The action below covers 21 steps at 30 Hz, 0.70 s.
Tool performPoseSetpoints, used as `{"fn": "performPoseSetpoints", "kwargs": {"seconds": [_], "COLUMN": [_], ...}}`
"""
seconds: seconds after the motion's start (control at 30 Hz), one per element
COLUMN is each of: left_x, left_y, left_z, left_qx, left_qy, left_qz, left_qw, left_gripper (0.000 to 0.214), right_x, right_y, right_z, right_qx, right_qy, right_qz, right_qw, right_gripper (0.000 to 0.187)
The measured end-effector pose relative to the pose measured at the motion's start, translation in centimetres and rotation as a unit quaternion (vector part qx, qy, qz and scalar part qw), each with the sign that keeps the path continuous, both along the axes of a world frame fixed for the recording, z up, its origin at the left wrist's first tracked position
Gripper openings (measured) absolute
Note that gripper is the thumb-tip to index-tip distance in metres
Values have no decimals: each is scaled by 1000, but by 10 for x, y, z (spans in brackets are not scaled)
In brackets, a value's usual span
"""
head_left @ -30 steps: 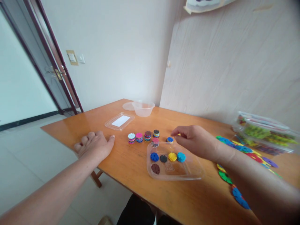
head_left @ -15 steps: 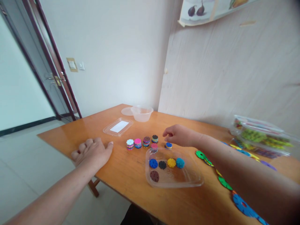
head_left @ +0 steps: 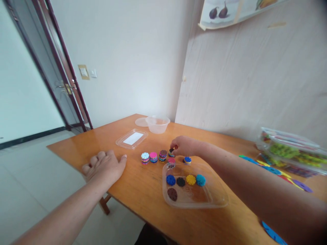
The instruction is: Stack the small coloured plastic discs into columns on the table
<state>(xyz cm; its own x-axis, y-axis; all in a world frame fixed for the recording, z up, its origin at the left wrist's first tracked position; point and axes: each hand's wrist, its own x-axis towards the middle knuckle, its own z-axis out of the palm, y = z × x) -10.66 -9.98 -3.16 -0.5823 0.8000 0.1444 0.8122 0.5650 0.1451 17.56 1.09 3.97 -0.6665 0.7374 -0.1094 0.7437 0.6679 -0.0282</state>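
My left hand (head_left: 104, 166) lies palm down on the wooden table, thumb spread from its bent fingers, holding nothing. At the back of a group of stacks, my right hand (head_left: 182, 145) has thumb and fingers around a black-topped stack of notched plastic discs (head_left: 171, 152), partly covering it. Left of it stand brown-topped (head_left: 162, 155), pink-topped (head_left: 153, 157) and white-topped stacks (head_left: 145, 157). A red-topped stack (head_left: 171, 161) is just in front of the fingers, and a blue-topped stack (head_left: 187, 160) is below the wrist. Several single discs, among them a yellow disc (head_left: 190, 179), lie in a clear plastic tray (head_left: 214, 203).
Farther back are a clear lid with a white label (head_left: 133, 139) and a translucent bowl (head_left: 157, 125). Joined coloured discs (head_left: 274, 170) run along the right, partly behind my forearm. A clear box of green pieces (head_left: 293, 149) stands near the wall.
My right hand has moved left, from beside the blue-topped stack to the black-topped one, and closed around it. My left hand stays on the table. The view has shifted slightly.
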Motion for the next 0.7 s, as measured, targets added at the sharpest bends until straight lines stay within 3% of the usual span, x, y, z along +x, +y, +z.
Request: {"fn": "performPoseSetpoints", "kwargs": {"seconds": [0.27,0.5,0.7], "left_x": [-2,-5,-3], "left_y": [2,4,2], "left_z": [-4,-6,-3], "left_qx": [7,9,11], "left_qy": [0,-8,-10], "left_qz": [3,2,0], "left_qw": [1000,1000,1000], "left_gripper": [72,71,71], "right_x": [12,35,41], "right_y": [-11,-79,-120], "right_z": [7,26,17], "right_qx": [16,48,29], "right_qy": [73,121,57], "right_qz": [-34,24,71], "right_qw": [997,991,995], "right_gripper": [31,25,22]}}
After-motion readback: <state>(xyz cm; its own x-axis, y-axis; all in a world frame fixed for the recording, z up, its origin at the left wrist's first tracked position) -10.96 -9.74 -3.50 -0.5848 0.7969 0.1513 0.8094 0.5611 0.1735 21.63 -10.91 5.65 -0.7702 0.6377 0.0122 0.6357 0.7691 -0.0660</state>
